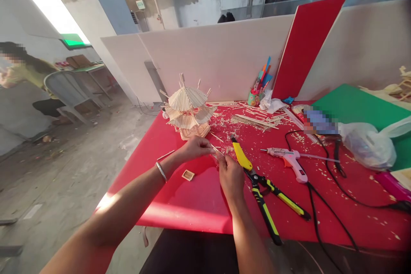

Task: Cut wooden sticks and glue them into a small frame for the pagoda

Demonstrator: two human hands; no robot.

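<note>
My left hand (196, 147) and my right hand (230, 175) meet over the red table (192, 201), both pinching one thin wooden stick (217, 150) between their fingertips. A silver bracelet (161, 171) sits on my left wrist. Just beyond my left hand stands a small pagoda model (189, 111) made of wooden sticks. A tiny square stick frame (188, 174) lies on the table below my left forearm.
Yellow-handled shears (260, 186) lie right of my right hand, then a pink glue gun (290, 158) with a black cord. Loose sticks and shavings (257, 120) cover the far table. A pen cup (255, 96), red board (305, 43), green mat (353, 107) and plastic bag (369, 143) stand behind. A person sits far left.
</note>
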